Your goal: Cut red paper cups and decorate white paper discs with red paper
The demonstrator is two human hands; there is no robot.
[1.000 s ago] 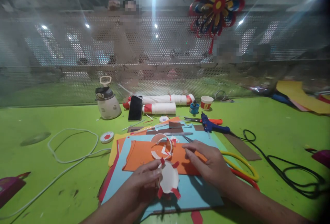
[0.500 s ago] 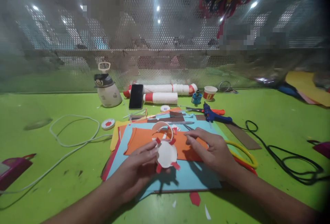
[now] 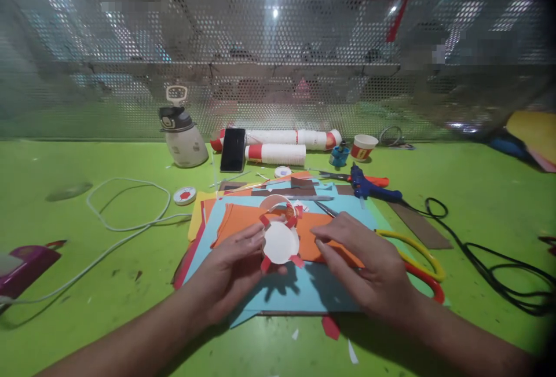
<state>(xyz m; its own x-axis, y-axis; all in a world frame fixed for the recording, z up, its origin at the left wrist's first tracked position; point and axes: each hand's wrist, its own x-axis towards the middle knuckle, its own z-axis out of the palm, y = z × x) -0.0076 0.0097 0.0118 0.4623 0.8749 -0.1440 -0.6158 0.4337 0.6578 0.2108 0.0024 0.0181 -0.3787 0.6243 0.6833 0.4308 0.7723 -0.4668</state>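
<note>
Everything on the table sits a little higher in the frame than half a second ago, as the view has tipped down; the white disc has risen too, and both hands keep nearly the same pose.

Green table fills the lower half of the frame. Across its middle lies a paper pile, blue and orange uppermost. Just right of centre, the right hand hangs above it, thumb and forefinger narrowly apart, nothing visible between them. Left of centre, the left hand holds the disc, thumb at its left edge, fingers behind and below.

From the right fingertips the disc lies leftward, level in the frame, a clear gap between. Being round, it shows no long axis; of its four red tabs, two point toward the right hand. Nothing blocks that gap.

A glue gun lies upper right, by the scissors; a yellow loop is beside the right hand. Partly hidden behind the disc is a cut paper ring.
</note>
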